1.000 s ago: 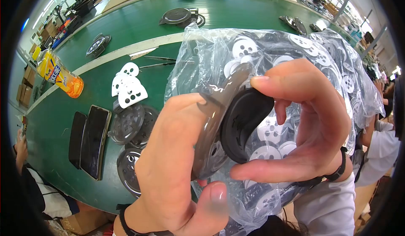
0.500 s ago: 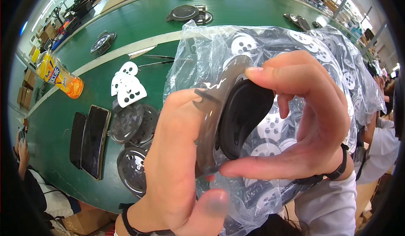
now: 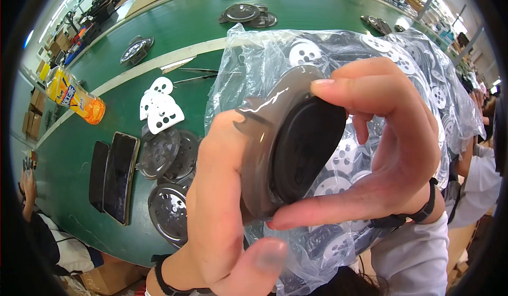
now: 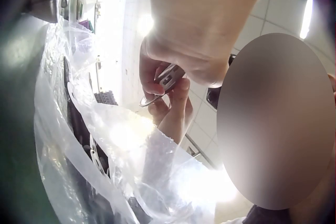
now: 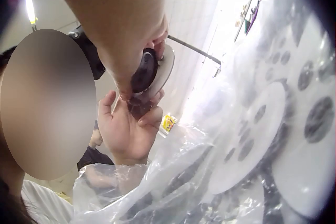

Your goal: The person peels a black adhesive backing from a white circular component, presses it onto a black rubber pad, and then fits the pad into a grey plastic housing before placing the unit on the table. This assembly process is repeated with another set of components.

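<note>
Up close in the head view, my left hand (image 3: 222,206) holds a translucent grey plastic cover (image 3: 257,177) by its left side, index finger bent along the edge near a small notched tab. My right hand (image 3: 410,148) pinches a black rounded disc (image 3: 307,153) between index finger and thumb, with the disc lying against the cover's face. The right fingertips are right at the cover's edge. In the right wrist view the black disc (image 5: 145,71) sits against the paler cover (image 5: 167,70). Beneath both hands lies a clear plastic bag (image 3: 233,73) of white pieces with round holes.
Several white pieces with holes (image 3: 164,113) and grey covers (image 3: 168,208) lie left of the bag. Two phones (image 3: 120,174), tweezers (image 3: 197,76) and an orange drink bottle (image 3: 74,95) are on the green table. Dark assemblies (image 3: 241,13) sit on the green strip beyond.
The cover and black disc have turned, so more of the disc's broad face shows. Both hands keep hold. The dark assemblies on the far green strip have shifted right.
</note>
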{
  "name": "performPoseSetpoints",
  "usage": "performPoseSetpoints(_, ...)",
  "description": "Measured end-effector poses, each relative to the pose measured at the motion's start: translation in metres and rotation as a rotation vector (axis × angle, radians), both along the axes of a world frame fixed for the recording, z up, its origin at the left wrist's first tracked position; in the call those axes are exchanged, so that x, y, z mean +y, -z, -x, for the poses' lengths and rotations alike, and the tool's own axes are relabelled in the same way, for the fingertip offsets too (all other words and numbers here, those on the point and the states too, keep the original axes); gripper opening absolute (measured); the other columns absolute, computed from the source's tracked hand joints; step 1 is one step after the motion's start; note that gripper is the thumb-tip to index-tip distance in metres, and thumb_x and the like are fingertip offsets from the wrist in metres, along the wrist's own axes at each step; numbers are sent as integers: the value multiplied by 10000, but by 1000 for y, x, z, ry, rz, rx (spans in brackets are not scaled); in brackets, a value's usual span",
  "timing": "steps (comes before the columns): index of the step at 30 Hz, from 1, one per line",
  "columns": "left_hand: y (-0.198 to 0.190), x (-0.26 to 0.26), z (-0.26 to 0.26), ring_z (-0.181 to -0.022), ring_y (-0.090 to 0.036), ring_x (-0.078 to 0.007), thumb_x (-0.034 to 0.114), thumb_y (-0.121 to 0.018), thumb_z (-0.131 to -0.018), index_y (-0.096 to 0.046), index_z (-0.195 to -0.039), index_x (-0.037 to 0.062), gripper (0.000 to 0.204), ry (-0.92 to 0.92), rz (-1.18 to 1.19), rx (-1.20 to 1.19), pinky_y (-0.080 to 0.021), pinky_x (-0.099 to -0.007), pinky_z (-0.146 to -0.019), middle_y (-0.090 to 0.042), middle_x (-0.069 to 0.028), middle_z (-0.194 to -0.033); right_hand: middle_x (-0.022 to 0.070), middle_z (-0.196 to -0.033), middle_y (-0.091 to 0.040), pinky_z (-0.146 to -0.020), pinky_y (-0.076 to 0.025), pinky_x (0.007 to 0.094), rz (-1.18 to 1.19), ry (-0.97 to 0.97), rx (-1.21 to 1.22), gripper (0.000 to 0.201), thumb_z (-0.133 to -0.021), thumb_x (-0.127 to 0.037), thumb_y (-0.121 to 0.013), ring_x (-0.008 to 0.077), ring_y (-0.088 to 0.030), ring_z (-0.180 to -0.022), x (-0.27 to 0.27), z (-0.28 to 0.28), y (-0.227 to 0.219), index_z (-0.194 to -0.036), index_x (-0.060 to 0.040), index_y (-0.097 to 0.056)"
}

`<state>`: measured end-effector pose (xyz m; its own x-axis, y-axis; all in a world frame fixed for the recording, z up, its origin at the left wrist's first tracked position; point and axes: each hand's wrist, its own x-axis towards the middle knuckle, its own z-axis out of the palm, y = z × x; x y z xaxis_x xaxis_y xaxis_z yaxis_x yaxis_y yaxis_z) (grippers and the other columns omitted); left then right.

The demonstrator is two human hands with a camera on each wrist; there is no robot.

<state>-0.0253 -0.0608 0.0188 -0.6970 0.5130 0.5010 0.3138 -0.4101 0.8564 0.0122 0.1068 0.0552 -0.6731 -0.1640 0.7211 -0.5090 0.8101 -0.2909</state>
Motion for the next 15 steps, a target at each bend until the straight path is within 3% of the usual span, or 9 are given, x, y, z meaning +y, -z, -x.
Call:
performPoseSetpoints(4, 36, -22, 26, -1241, -361, -317, 589, -510, -805, -102, -1381, -66, 963, 145, -24, 248, -276, -418, -1038, -294, -218, -1370, 72, -847, -552, -520, -321, 199, 14, 1, 8, 872, -327, -376, -922, 88, -466, -659, 1, 0, 1, -1028, -8, -556)
performPoseSetpoints(6, 34, -12, 6, -1259, -332, -321, 565, -515, -816, -84, -1385, -63, 951, 3, -220, -69, -241, -425, -1054, -277, -225, -1374, 69, -841, -552, -517, -323, 199, -15, -9, 10, 882, -326, -375, -923, 89, -470, -658, 2, -1, 0, -1037, -9, -551)
performPoseSetpoints(7, 30, 0, -3, -1259, -332, -321, 565, -515, -816, -84, -1385, -63, 951, 4, -218, -69, -241, -425, -1054, -277, -225, -1374, 69, -841, -552, -517, -323, 199, -13, -8, 10, 882, -326, -375, -923, 89, -470, -658, 1, -1, 0, -1037, -9, -551)
performPoseSetpoints(9, 10, 24, -16, -1092, -490, -264, 545, -514, -823, -170, -1345, -70, 877, -572, 0, -230, -418, -370, -904, -414, -199, -1253, 70, -840, -556, -511, -327, 199, 51, 23, 13, 848, -316, -367, -921, 89, -475, -651, -1, -1, 2, -1005, -14, -572)
performPoseSetpoints(10, 1, 16, -9, -1092, -490, -264, 545, -514, -823, -170, -1345, -70, 877, -572, 0, -229, -418, -370, -904, -414, -199, -1253, 70, -840, -556, -511, -327, 199, 52, 23, 14, 848, -316, -367, -921, 89, -475, -651, -1, -1, 0, -1005, -14, -572)
performPoseSetpoints(12, -13, -7, 11, -851, -567, -168, 480, -520, -829, -246, -1289, -60, 761, -73, 448, -6, -478, -253, -614, -515, -156, -1110, 73, -847, -564, -505, -325, 202, -88, 89, -59, 794, -334, -342, -911, 92, -478, -641, 0, -4, -5, -986, -10, -600)
performPoseSetpoints(13, -11, -6, 12, -851, -567, -168, 480, -520, -829, -246, -1289, -60, 761, -73, 445, -5, -478, -253, -614, -515, -156, -1110, 73, -847, -564, -505, -325, 202, -91, 90, -58, 794, -334, -342, -911, 92, -478, -641, 1, -4, -7, -986, -10, -600)
performPoseSetpoints(15, -5, -3, 16, -681, -538, -92, 402, -529, -818, -305, -1225, -48, 646, -87, 246, -29, -374, -175, -439, -554, -117, -992, 93, -873, -567, -505, -309, 210, -154, 45, -80, 726, -407, -343, -886, 102, -465, -618, 6, -4, -10, -986, 1, -617)
